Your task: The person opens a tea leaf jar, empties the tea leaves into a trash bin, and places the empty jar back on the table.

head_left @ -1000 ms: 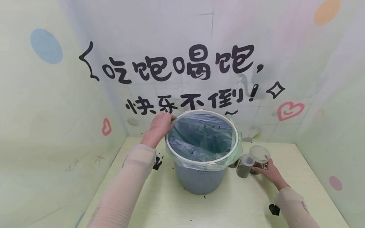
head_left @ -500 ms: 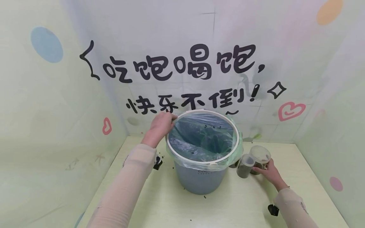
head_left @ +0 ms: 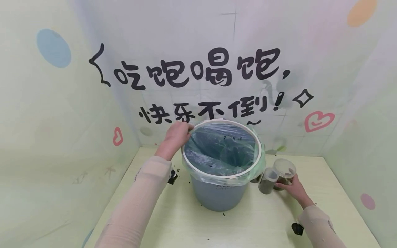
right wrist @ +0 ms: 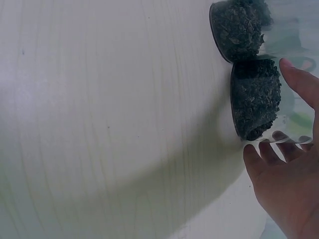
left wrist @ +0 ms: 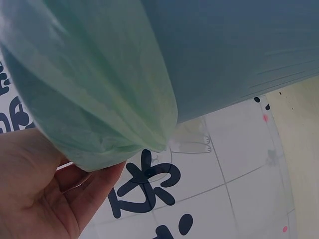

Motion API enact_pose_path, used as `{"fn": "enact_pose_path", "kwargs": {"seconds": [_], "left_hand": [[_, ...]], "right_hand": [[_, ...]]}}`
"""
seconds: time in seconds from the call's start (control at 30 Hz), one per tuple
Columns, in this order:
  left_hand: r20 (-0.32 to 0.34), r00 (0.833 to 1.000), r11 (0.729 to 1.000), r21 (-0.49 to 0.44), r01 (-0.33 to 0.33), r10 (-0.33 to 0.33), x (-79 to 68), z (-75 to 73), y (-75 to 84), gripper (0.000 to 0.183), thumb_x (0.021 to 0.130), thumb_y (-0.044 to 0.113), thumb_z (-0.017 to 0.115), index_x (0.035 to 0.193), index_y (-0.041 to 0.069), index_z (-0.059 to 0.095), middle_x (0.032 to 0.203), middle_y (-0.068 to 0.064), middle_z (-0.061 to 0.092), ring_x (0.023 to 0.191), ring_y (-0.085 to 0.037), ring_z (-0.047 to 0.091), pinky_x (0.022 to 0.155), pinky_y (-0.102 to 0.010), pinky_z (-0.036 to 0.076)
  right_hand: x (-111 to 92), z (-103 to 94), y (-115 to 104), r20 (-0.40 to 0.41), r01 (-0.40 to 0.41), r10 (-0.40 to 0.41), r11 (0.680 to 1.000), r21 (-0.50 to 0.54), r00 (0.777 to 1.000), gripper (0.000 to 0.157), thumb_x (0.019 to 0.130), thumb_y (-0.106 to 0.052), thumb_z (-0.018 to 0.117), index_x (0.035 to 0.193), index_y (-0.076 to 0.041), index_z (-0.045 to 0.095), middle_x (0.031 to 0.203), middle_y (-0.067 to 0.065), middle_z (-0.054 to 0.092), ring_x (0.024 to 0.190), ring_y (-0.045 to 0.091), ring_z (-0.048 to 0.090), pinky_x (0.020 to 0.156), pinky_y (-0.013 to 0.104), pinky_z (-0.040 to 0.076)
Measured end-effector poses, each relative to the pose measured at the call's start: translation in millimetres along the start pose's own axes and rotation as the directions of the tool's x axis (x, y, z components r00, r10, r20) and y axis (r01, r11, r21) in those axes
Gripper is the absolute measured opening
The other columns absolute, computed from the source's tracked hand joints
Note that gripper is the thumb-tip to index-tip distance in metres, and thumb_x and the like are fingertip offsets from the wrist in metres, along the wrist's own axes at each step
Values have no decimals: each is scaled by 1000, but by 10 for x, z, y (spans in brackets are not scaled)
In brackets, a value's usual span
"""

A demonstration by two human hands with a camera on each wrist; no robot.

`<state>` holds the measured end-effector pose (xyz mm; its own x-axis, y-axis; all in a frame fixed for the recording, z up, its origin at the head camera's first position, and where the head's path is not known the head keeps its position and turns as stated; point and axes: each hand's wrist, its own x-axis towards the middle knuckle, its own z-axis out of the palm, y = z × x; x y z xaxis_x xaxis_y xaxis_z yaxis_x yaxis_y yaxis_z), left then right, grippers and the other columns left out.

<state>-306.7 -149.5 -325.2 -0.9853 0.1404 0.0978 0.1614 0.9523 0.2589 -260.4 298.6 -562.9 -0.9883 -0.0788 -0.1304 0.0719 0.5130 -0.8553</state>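
A blue-grey trash bin (head_left: 218,198) stands mid-table, lined with a thin green plastic bag (head_left: 201,158) under a white ring (head_left: 260,148). My left hand (head_left: 176,136) grips the rim at its far left side. In the left wrist view, its fingers curl under the folded bag edge (left wrist: 99,124). At the right, my right hand (head_left: 294,189) holds a wide clear jar (head_left: 284,167) around its side. In the right wrist view, dark dried leaves (right wrist: 256,99) lie in the bottom of this jar, with thumb and fingers on opposite sides.
A narrower clear jar (head_left: 268,182) stands between the bin and the wide jar. Another container (head_left: 255,179) is mostly hidden behind the bin. Black objects (head_left: 172,177) lie near each forearm, and dark crumbs dot the table (head_left: 192,227). Printed curtain walls (head_left: 198,34) enclose the table.
The scene has shifted slightly rightward in the head view. Both hands keep the same holds on the bin rim and the wide jar.
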Motion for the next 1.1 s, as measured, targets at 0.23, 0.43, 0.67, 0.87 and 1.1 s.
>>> {"fn": "enact_pose_path", "kwargs": {"seconds": [0.23, 0.43, 0.67, 0.87, 1.1], "left_hand": [[2, 1000, 1000, 10, 1, -1, -3, -4, 12, 32, 97, 12, 61, 128, 19, 70, 120, -10, 73, 106, -27, 69, 80, -38, 58], [9, 1000, 1000, 3, 9, -9, 5, -10, 13, 32, 97, 12, 62, 128, 19, 69, 120, -10, 72, 106, -27, 69, 81, -38, 58], [14, 1000, 1000, 16, 7, -7, 2, -16, 23, 32, 98, 13, 62, 128, 20, 70, 118, -10, 73, 106, -27, 69, 82, -39, 58], [8, 1000, 1000, 31, 3, -3, -2, -20, 27, 33, 98, 11, 61, 129, 20, 69, 118, -10, 73, 104, -28, 70, 79, -39, 58], [11, 1000, 999, 33, 4, -4, -12, -23, 23, 33, 98, 12, 61, 130, 19, 68, 121, -11, 72, 108, -29, 69, 82, -40, 59]], "right_hand": [[-1, 17, 30, -20, 35, -35, 999, 24, 999, 101, 88, -9, 72, 151, 14, -3, 154, 43, 12, 144, 60, 12, 115, 73, 14], [0, 26, 45, -22, 31, -30, 998, 48, 999, 97, 89, -7, 71, 149, 14, -2, 153, 43, 14, 144, 59, 14, 116, 72, 13], [19, 38, 85, -32, 74, -72, 996, 45, 997, 95, 89, -6, 72, 150, 11, 2, 153, 39, 19, 144, 58, 14, 114, 73, 15], [29, 54, 98, -52, 111, -108, 992, 59, 993, 92, 87, -4, 73, 149, 10, 7, 151, 38, 24, 143, 56, 19, 114, 74, 15], [33, 80, 97, -76, 173, -168, 983, 68, 983, 87, 85, -1, 74, 149, 10, 16, 147, 37, 33, 138, 53, 25, 113, 74, 18]]}}
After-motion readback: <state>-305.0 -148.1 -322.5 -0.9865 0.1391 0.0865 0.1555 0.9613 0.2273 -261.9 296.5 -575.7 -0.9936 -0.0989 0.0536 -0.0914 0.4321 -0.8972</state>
